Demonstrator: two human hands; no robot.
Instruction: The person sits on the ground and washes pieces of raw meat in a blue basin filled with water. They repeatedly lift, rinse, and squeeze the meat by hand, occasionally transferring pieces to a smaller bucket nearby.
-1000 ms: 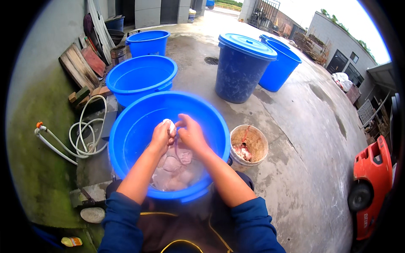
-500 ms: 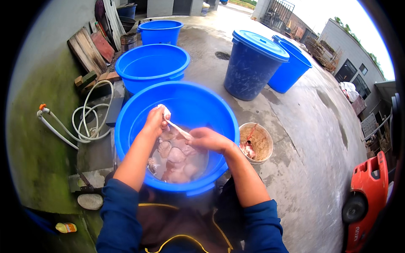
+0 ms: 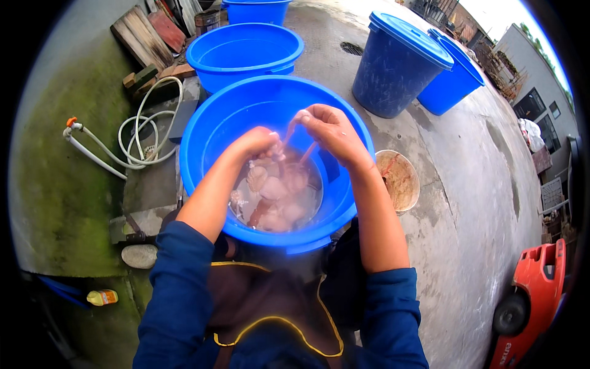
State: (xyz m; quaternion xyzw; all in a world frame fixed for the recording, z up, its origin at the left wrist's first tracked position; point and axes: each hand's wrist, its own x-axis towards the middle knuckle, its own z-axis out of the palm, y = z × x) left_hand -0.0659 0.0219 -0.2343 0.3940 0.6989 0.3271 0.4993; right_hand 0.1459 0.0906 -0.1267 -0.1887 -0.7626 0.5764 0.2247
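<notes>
In front of me stands a large round blue tub (image 3: 224, 111) holding cloudy water. Pale pink pieces of animal offal (image 3: 276, 190) lie in it, some rounded, some frilly. Over the tub, my left hand (image 3: 260, 142) is closed around a slippery pinkish strip of gut (image 3: 289, 132). My right hand (image 3: 332, 129), slightly higher, pinches that strip between thumb and fingers. Part of the strip hangs toward the water. Steam or lens haze blurs its exact shape.
A whitish bucket (image 3: 399, 184) with brownish, red-streaked contents stands right of the tub. Beyond are more blue tubs (image 3: 246, 52), a lidded blue barrel (image 3: 399, 67) and another barrel (image 3: 452, 80). A coiled hose (image 3: 153, 138) lies left, a red wheeled machine (image 3: 538, 289) far right.
My right hand has risen from low over the water to above my left hand. My left hand has come lower. The strip, earlier stretched slantwise between them, now spans a shorter gap.
</notes>
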